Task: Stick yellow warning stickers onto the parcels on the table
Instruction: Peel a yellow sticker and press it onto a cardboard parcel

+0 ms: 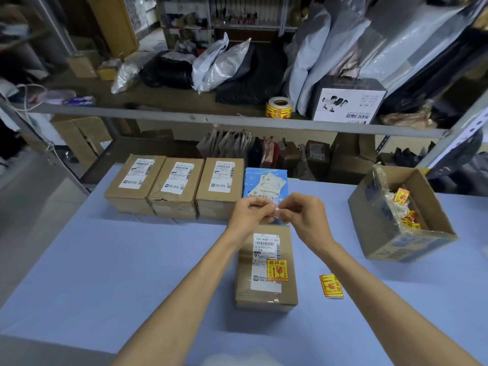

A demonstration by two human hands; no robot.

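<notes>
A brown parcel (266,294) lies in front of me on the blue table (105,260), with a yellow warning sticker (277,270) stuck on its white label. Above it, my left hand (248,215) and my right hand (303,215) meet and pinch a small white backing paper (276,210) between their fingertips. Three brown parcels (174,186) and a blue parcel (264,183) stand in a row at the far edge. A loose yellow sticker strip (331,285) lies to the right of the near parcel.
An open cardboard box (396,233) with discarded yellow stickers and backings sits at the right. A roll of yellow stickers (279,108) stands on the shelf (184,114) behind, among bags and a white box (348,104).
</notes>
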